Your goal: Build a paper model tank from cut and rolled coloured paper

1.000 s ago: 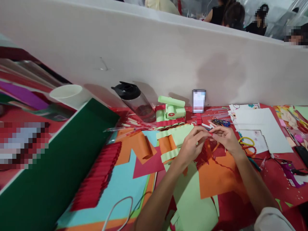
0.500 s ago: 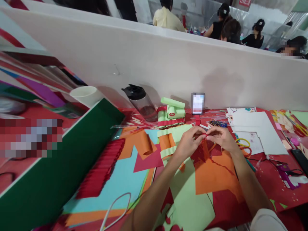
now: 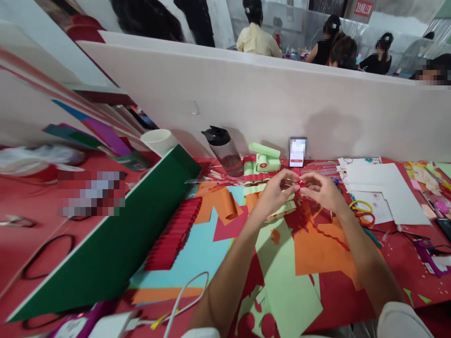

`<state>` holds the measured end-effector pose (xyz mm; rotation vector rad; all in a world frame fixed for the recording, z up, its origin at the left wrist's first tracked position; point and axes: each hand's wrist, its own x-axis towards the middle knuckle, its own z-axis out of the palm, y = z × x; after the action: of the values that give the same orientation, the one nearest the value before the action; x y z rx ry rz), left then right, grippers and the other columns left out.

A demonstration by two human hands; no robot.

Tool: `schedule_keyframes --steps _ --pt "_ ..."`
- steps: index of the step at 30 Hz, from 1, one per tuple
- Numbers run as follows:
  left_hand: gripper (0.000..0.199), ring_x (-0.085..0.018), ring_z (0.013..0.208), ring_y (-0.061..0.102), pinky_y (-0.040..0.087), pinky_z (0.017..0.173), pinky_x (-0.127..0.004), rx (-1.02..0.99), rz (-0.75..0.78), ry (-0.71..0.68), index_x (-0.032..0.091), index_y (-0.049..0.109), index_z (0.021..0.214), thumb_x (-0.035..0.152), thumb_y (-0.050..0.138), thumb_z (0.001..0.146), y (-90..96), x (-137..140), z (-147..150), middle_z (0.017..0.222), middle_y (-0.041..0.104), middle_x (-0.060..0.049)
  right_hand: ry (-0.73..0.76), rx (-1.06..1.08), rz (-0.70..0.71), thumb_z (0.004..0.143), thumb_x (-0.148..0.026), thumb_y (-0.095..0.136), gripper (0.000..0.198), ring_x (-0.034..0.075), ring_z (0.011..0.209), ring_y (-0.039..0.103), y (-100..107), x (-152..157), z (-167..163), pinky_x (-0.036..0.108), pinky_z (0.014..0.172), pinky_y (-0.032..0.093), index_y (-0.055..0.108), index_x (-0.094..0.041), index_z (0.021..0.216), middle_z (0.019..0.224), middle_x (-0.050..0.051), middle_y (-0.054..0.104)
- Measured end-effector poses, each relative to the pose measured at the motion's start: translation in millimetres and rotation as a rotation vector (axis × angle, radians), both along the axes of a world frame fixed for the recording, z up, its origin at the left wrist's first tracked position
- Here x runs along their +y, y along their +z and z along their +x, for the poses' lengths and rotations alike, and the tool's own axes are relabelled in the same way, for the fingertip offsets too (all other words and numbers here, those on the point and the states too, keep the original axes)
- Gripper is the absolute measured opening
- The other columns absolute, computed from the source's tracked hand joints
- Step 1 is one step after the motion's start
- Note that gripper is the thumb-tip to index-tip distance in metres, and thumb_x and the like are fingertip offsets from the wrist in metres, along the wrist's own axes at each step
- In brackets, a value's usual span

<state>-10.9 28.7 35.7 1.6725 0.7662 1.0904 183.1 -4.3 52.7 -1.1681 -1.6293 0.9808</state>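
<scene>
My left hand (image 3: 280, 190) and my right hand (image 3: 323, 191) meet over the table, fingertips pinched on a small piece of red paper (image 3: 299, 184). Its exact shape is too small to make out. Beneath them lie thin red and orange paper strips and an orange sheet (image 3: 322, 251). Partly behind my left hand are light green and orange paper rolls (image 3: 252, 201). Just beyond stands a model of rolled paper (image 3: 264, 162) in light green and red. Scissors (image 3: 362, 213) with yellow and orange handles rest right of my right hand.
A green board (image 3: 116, 239) stands slanted on the left. Beside it are red paper rolls (image 3: 174, 234) and blue sheets. A water bottle (image 3: 225, 152) and a phone (image 3: 298, 152) stand by the white partition (image 3: 246, 98). White papers (image 3: 391, 188) lie right. People sit beyond the partition.
The view has swung left, so the table's things sit further right in it. My hands have moved slightly up and left over the table, the red paper still between the fingertips.
</scene>
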Motion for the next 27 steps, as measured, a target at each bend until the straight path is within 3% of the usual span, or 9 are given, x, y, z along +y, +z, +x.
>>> schedule_keyframes --steps 4,8,10,13,16,19,22,27 --pt "0.014 -0.02 0.082 0.069 0.055 0.08 -0.034 0.144 0.107 0.188 0.022 0.063 0.1 0.026 0.067 0.087 -3.8 30 -12 0.09 0.071 -0.004 -0.009 -0.128 0.154 0.089 -0.023 0.069 0.016 0.02 0.095 0.073 5 37 -19 0.036 0.088 0.059 0.077 -0.022 0.103 0.104 0.006 0.076" --pt "0.014 -0.023 0.084 0.07 0.055 0.084 -0.037 0.336 0.193 0.458 0.022 0.066 0.1 0.024 0.066 0.087 -8.4 60 -31 0.094 0.074 -0.005 -0.062 -0.192 0.299 0.087 -0.015 0.067 0.013 0.021 0.096 0.072 -4 82 -44 0.034 0.088 0.059 0.077 -0.021 0.094 0.1 0.006 0.074" --pt "0.011 -0.023 0.09 0.07 0.055 0.087 -0.037 0.3 0.192 0.629 0.022 0.065 0.099 0.026 0.063 0.09 -14.6 76 -44 0.1 0.074 -0.006 -0.069 -0.176 0.297 0.085 -0.011 0.066 0.015 0.019 0.089 0.073 -15 102 -56 0.033 0.086 0.059 0.075 -0.02 0.092 0.099 0.005 0.074" --pt "0.022 -0.023 0.101 0.07 0.056 0.091 -0.037 0.122 0.149 0.75 0.02 0.06 0.112 0.025 0.062 0.09 -28.8 102 -63 0.113 0.071 -0.01 -0.107 -0.186 0.298 0.084 -0.006 0.063 0.018 0.018 0.085 0.072 -32 127 -69 0.032 0.086 0.058 0.073 -0.02 0.086 0.093 0.003 0.072" --pt "0.038 -0.023 0.107 0.07 0.058 0.093 -0.037 -0.014 0.016 0.681 0.02 0.055 0.121 0.024 0.068 0.085 -42.9 124 -71 0.122 0.067 -0.013 -0.145 -0.193 0.315 0.084 -0.007 0.063 0.016 0.018 0.083 0.07 -46 144 -74 0.032 0.084 0.057 0.071 -0.021 0.085 0.092 0.002 0.069" --pt "0.046 -0.027 0.11 0.07 0.058 0.096 -0.042 0.034 -0.089 0.566 0.017 0.055 0.123 0.029 0.073 0.082 -50.9 138 -68 0.122 0.068 -0.016 -0.186 -0.227 0.363 0.084 -0.008 0.066 0.013 0.018 0.082 0.067 -55 155 -72 0.032 0.082 0.055 0.068 -0.021 0.084 0.092 0.002 0.065" --pt "0.051 -0.031 0.113 0.07 0.055 0.101 -0.046 0.16 -0.107 0.495 0.016 0.059 0.12 0.034 0.079 0.077 -51.2 139 -59 0.117 0.071 -0.015 -0.208 -0.313 0.375 0.084 -0.012 0.069 0.01 0.019 0.083 0.064 -60 160 -69 0.033 0.082 0.054 0.065 -0.021 0.083 0.093 0.003 0.062" --pt "0.055 -0.041 0.128 0.063 0.047 0.109 -0.056 0.596 -0.116 0.6 0.016 0.057 0.132 0.04 0.07 0.084 -37.1 128 -46 0.136 0.062 -0.025 -0.209 -0.45 0.412 0.083 -0.014 0.075 0.012 0.027 0.111 0.061 -68 161 -66 0.041 0.104 0.048 0.066 -0.021 0.087 0.117 0.01 0.063"
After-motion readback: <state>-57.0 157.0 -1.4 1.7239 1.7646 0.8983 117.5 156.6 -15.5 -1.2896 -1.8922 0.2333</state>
